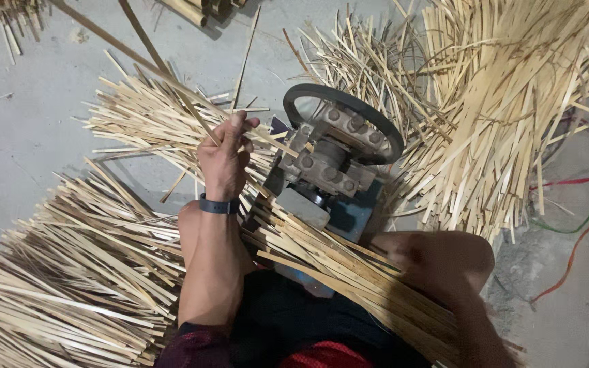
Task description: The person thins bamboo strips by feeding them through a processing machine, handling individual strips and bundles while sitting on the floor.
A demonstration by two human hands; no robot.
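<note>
Head view, looking down at a seated person at work on a grey concrete floor. Nearest the camera, a dark red sleeve and dark clothing fill the bottom edge. Across the lap lies a bundle of long, flat, pale bamboo strips, running from lower right up and left toward the machine. The right hand sits blurred and in shadow at the right end of this bundle, seemingly resting on it; whether its fingers are closed or spread cannot be told.

The left forearm, wearing a dark wristband, reaches forward. The left hand has its fingers curled and pinched around a single long thin bamboo strip, which slants from the hand up to the left, toward the top edge of the view. The hand hovers just left of the machine.

At centre stands a small grey and blue metal strip-cutting machine, with bolted roller blocks on top and a dark round wheel behind them. The near end of the bundle touches the machine's near side.

Left of the person lies a large heap of cut pale strips; a second fan of strips lies beyond the left hand. To the far right a tall tangled pile of pale strips rises, with red and green wires on the floor beside it.
</note>
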